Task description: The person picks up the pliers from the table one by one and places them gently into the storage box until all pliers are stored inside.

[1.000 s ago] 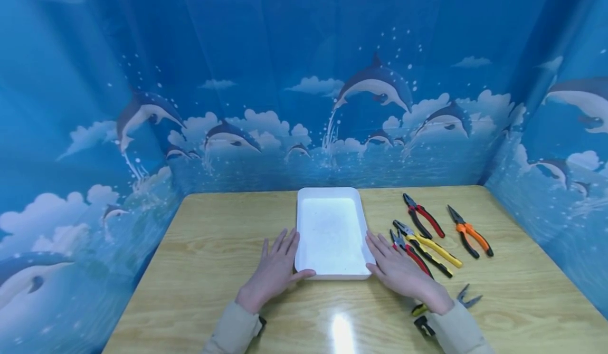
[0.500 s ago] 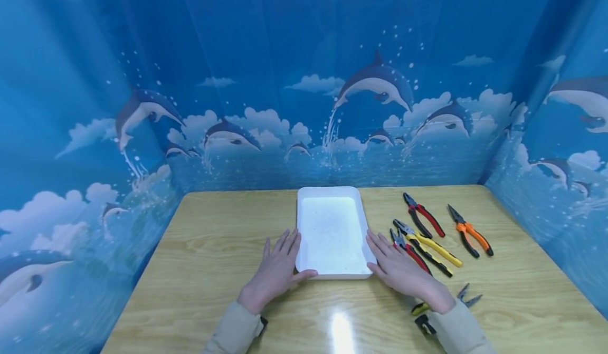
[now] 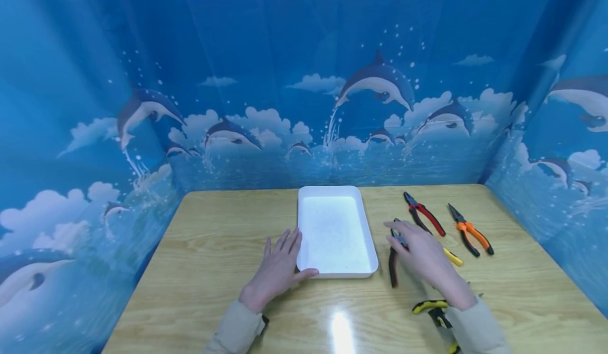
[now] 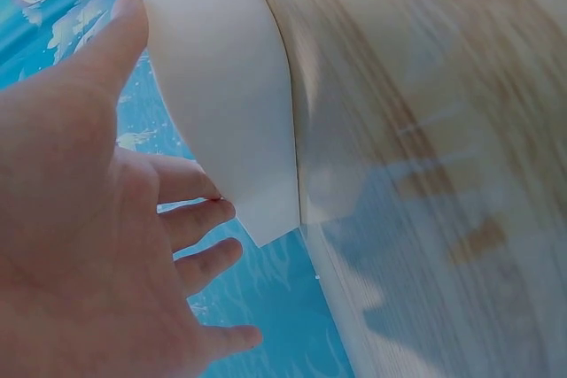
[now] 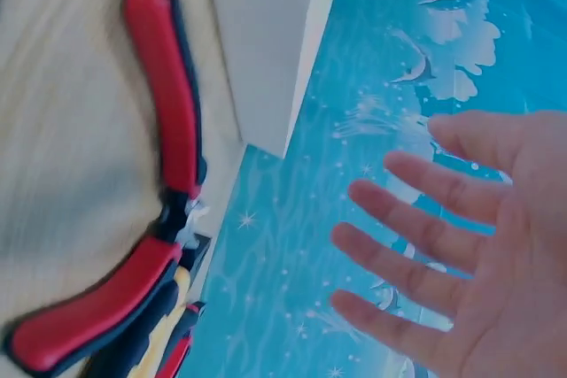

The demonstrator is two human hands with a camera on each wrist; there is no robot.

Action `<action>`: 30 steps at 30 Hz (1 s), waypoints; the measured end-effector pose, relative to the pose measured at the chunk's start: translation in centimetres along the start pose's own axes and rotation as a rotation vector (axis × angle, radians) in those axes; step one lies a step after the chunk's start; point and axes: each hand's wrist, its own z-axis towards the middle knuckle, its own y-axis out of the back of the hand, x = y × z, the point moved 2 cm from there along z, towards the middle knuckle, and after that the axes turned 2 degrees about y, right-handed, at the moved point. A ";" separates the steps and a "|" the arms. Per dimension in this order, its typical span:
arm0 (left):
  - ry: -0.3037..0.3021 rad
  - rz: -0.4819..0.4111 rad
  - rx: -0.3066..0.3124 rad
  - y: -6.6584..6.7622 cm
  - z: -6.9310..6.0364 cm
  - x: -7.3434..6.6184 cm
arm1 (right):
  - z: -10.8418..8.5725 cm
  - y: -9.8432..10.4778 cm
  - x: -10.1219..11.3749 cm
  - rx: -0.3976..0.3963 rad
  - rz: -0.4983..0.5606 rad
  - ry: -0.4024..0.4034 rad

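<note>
The white tray is set on the table, touched between seven and nine o'clock by the left hand, its fingers straight. Well apart from it, the right hand is held, fingers extended, over red pliers at the tray's four o'clock. Orange pliers are seen at three.

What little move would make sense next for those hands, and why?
Probably lower the right hand and take hold of the red-handled pliers nearest the white tray. That hand seems to hover over them, looks relaxed and holds nothing; the pliers lie spread open beside the tray, while the left hand rests at the tray's edge.
</note>
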 end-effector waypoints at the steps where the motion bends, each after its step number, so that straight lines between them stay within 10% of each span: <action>1: -0.001 0.002 -0.001 0.0 0.0 0.0 | -0.1 0.1 -0.2 -0.016 0.001 -0.013; 9: -0.007 0.007 -0.006 0.1 0.0 -0.2 | -1.8 -0.5 -1.7 0.035 -0.132 -0.123; 19: 0.000 0.003 -0.002 0.4 -0.1 -0.2 | -1.9 -1.9 -2.6 0.340 -0.270 -0.252; 30: -0.008 0.001 0.003 0.3 -0.2 -0.3 | -1.5 -2.9 -1.9 0.356 -0.327 -0.306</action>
